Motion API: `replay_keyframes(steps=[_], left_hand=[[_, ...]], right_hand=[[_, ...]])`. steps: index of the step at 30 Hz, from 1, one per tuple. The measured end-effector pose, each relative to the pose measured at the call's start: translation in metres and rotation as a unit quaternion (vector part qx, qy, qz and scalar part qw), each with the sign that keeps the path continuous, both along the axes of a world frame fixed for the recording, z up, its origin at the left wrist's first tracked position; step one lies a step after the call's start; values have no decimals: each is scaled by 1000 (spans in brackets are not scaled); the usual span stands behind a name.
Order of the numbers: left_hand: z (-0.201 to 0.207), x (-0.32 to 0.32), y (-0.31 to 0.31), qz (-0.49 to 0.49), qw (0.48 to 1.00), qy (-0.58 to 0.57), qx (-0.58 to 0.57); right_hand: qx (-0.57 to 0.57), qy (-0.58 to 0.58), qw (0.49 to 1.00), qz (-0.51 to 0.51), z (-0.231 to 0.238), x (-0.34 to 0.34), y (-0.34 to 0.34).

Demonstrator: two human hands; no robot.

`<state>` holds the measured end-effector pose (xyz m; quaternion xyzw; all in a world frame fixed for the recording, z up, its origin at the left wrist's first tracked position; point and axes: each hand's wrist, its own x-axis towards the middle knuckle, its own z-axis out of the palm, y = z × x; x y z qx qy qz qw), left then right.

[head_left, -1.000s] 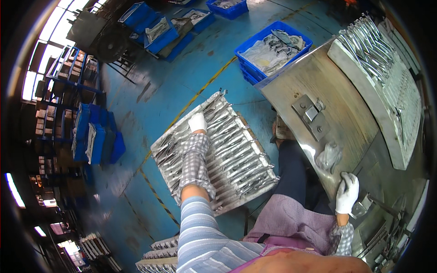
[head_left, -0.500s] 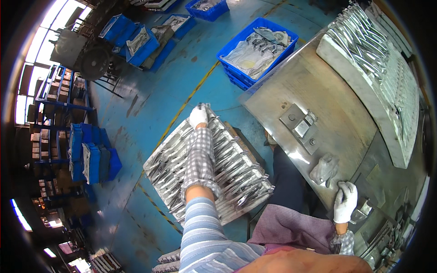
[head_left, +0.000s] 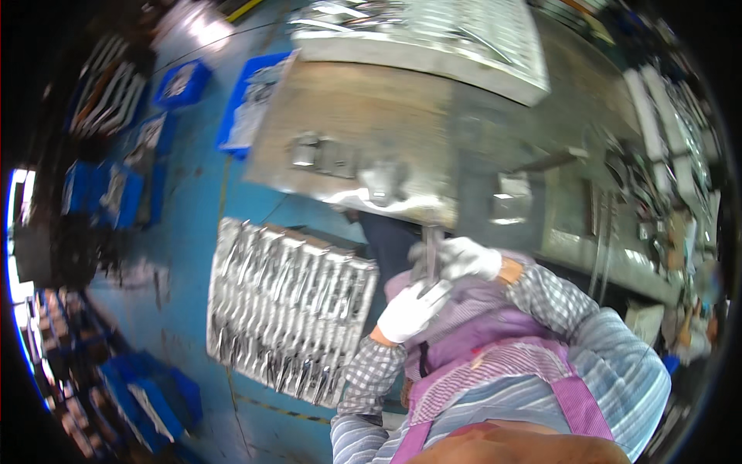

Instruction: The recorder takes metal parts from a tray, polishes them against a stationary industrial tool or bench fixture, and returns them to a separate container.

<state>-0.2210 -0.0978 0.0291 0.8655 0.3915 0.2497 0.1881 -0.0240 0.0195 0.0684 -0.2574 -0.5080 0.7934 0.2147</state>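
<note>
Grey metal (head_left: 431,251) (blurred) fills curled left fingers (head_left: 439,289) and right fingers (head_left: 451,249).

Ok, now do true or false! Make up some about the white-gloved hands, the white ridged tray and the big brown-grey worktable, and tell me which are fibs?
1. The white-gloved left hand and white-gloved right hand are close together. True.
2. The grey-and-white checked sleeve cuffs are solid red. False: they are checked.
3. Shiny silver metal pieces lie on the white ridged tray. True.
4. That tray sits on the brown-grey worktable. False: it is off the table, on the person's left.
5. A blurry grey metal piece is at the hands. True.
</note>
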Motion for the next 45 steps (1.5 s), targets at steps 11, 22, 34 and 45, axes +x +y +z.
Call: replay_keyframes(steps=[11, 22, 34, 45], left_hand=[[-7, 151, 24, 193, 952, -223, -81], [6, 204, 116, 357, 888, -250, -149], [-34, 204, 122, 395, 824, -335, -232], [-15, 219, 121, 373, 877, -273, -133]], right_hand=[[271, -320, 833, -360, 22, 159, 30], [262, -249, 855, -372, 12, 157, 36], [359, -243, 775, -460, -3, 153, 31], [636, -257, 650, -326, -62, 217, 19]])
